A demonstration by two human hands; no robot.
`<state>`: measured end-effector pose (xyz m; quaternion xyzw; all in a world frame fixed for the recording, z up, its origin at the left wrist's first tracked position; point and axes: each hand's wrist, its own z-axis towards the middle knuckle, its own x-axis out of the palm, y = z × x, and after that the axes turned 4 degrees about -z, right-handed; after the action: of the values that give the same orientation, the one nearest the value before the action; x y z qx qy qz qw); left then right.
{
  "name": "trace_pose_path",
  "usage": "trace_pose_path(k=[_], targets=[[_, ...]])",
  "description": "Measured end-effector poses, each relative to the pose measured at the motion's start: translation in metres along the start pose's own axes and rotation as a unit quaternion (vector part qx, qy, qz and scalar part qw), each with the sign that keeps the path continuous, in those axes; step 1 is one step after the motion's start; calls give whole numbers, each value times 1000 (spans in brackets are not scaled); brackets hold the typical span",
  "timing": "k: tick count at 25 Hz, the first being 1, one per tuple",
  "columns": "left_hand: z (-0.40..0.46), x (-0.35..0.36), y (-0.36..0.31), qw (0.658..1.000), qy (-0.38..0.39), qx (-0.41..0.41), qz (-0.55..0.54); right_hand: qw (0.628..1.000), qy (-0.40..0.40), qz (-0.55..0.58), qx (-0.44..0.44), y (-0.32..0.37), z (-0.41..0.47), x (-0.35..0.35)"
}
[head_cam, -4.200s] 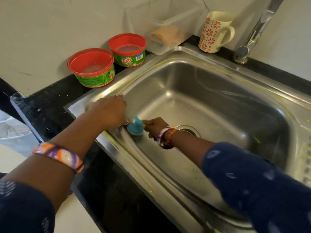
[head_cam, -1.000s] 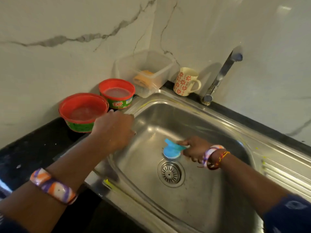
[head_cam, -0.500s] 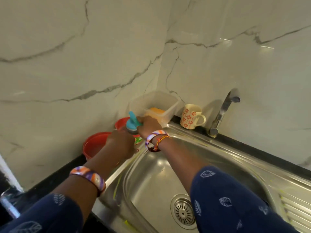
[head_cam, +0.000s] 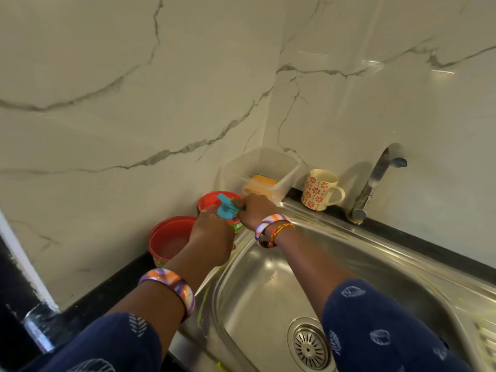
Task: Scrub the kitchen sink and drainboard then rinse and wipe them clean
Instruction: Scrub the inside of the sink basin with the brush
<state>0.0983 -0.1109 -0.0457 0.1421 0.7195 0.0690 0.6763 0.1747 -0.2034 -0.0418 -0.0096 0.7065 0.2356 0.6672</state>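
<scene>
My right hand (head_cam: pixel 253 210) grips a blue scrubber (head_cam: pixel 225 208) and presses it down into the far red soap tub (head_cam: pixel 212 198), which stands on the black counter behind the sink's left corner. Just in front of that tub is my left hand (head_cam: pixel 212 237), its back toward me and its fingers wrapped on the tub's near side and rim. The steel sink (head_cam: pixel 268 291) lies below my arms, with yellow smears on its rim and the drain (head_cam: pixel 308 345) at the bottom. A strip of ribbed drainboard (head_cam: pixel 485 336) shows at the right edge.
A second red tub (head_cam: pixel 169 237) stands to the left of the first. A clear plastic box (head_cam: pixel 284 167) holding an orange sponge (head_cam: pixel 264 181), a flowered mug (head_cam: pixel 319 189) and the faucet (head_cam: pixel 375 183) line the marble wall behind the sink.
My right hand lifted the blue scrubber out of the basin and carried it to the far red tub. My left hand left the sink rim and took hold of that tub. The view tilted up.
</scene>
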Motion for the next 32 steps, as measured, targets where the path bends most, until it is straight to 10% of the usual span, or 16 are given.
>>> trace_pose_path(k=[15, 28, 32], targets=[[6, 4, -4, 1000, -9, -8, -6, 995, 52, 18, -83, 10, 3, -2], [2, 15, 2, 998, -32, -24, -40, 967, -134, 190, -104, -30, -41, -1], [-5, 24, -5, 990, -60, -69, -107, 985, -148, 35, -86, -107, -100, -27]])
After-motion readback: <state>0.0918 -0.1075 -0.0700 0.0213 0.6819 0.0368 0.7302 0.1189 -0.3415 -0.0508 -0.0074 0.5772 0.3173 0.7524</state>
